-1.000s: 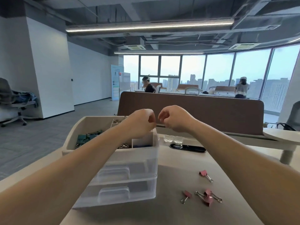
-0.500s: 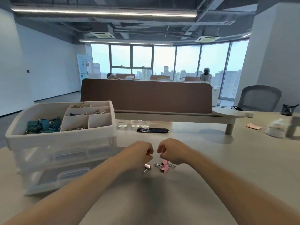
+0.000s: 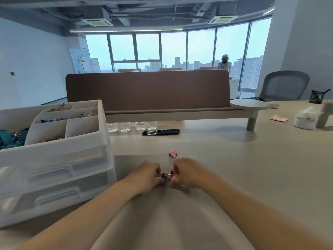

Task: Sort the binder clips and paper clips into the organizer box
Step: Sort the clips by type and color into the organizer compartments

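My left hand and my right hand are low on the desk, knuckles up, fingers curled toward each other. Between them lies a pink binder clip with wire handles. My right fingers pinch its pink body, and my left fingertips close on the wire handles. What lies under my left palm is hidden. A second pink binder clip lies loose just beyond my right hand. The white organizer box stands at the left, with teal binder clips in its big compartment and metal clips in the small ones.
Several small clear cups and a black flat object sit behind the hands, in front of the brown desk divider. A pink paper slip, a white dish and a mesh pen cup stand far right. The organizer has two drawers below.
My hands came down from above the organizer to the desk right of it. They now close on the pink clip, and the view has swung right and down.
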`<state>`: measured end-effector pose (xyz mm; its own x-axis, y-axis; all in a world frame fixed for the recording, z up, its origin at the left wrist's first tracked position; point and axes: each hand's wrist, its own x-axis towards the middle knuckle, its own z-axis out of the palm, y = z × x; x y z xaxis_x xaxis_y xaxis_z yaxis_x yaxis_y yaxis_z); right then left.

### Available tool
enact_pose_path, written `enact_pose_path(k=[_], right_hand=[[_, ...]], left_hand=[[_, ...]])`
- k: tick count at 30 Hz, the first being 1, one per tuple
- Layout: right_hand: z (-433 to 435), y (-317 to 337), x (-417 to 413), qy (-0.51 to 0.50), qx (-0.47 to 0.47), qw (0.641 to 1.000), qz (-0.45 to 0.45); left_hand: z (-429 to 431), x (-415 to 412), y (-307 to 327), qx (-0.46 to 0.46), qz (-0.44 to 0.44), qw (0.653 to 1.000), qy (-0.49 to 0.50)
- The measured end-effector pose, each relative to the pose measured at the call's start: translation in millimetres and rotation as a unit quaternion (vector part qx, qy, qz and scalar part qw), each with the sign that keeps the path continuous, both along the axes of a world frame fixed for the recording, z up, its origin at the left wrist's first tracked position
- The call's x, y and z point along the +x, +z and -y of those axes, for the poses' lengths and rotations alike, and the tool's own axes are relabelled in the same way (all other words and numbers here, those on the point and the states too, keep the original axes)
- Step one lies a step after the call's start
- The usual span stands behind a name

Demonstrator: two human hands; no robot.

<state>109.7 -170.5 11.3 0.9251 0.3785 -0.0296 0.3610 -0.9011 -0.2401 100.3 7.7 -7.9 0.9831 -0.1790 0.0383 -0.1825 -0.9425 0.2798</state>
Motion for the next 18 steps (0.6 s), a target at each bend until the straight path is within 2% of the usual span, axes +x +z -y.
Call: enact_pose_path(k=[6,12,18], right_hand=[[4.0,-1.9,6.9,-0.001,0.049,0.999,-0.001],[2.4,2.5,14.9,-0.039,0.098,0.993,0.049],[-11.9,-16.0,28.4,-0.03,0.056,0.996,0.067]], left_hand=[[1.9,7.3,-2.4,-0.006,0.031,0.999,0.008],[2.9,14.9,-0.1,-0.03,0.038,0.999,0.013],[2.3,20.3,-1.2,-0.042,0.056,0.997,0.01]])
